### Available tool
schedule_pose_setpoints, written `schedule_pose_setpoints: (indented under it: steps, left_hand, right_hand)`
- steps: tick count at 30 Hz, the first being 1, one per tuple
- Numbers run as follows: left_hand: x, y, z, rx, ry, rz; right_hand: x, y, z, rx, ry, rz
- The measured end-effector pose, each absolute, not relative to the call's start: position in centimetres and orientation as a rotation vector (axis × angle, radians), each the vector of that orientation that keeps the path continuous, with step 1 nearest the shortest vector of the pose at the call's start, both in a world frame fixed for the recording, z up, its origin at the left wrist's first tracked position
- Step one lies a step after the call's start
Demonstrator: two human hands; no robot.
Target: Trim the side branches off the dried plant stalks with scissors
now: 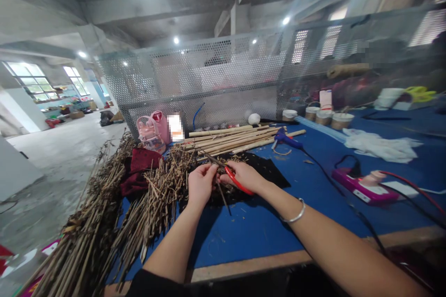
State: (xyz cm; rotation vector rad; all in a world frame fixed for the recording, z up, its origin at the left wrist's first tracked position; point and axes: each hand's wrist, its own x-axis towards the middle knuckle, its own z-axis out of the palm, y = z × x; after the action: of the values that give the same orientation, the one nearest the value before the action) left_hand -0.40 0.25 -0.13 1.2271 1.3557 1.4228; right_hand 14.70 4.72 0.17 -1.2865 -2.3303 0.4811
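My left hand (201, 186) is closed in a pinch on a dried plant stem (224, 198), whose lower end slants down over the blue table. Close beside it, my right hand (245, 177) grips red-handled scissors (239, 182), their blades pointing to the upper left above both hands. Under the hands lie a black cloth (270, 169) and crumbled dry plant bits. To the left spreads a heap of cut dried stems (158, 190), and longer dried stalks (81, 241) hang over the table's left edge. Whether the blades touch the stem I cannot tell.
Pale wooden sticks (240, 139) lie behind my hands, with a blue glue gun (287, 140) at their right. Its cord runs near a purple power strip (365, 185). A dark red cloth (141, 167) and pink bag (153, 130) sit left. A perforated metal screen (209, 79) closes the back.
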Motion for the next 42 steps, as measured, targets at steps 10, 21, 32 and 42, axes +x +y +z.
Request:
schedule_pose_setpoints:
  steps: [10,21,32,42]
  left_hand:
    - [-0.3,0.2,-0.3,1.305,1.397,1.446]
    - [0.2,-0.1,-0.1,1.296,1.324,1.343]
    - [0.1,-0.3,0.1,1.256,1.382,1.378]
    - [-0.4,0.4,-1.0,1.358,1.491,1.437]
  right_hand:
    - [14.2,4.4,-0.4,-1.226,-2.303,0.531]
    - [14.1,4.0,0.0,-1.237,-2.248,0.511]
    - [14.0,4.9,-1.1,-1.275,-2.252,0.507]
    - [14.1,4.0,0.1,-1.292,-2.382,0.368]
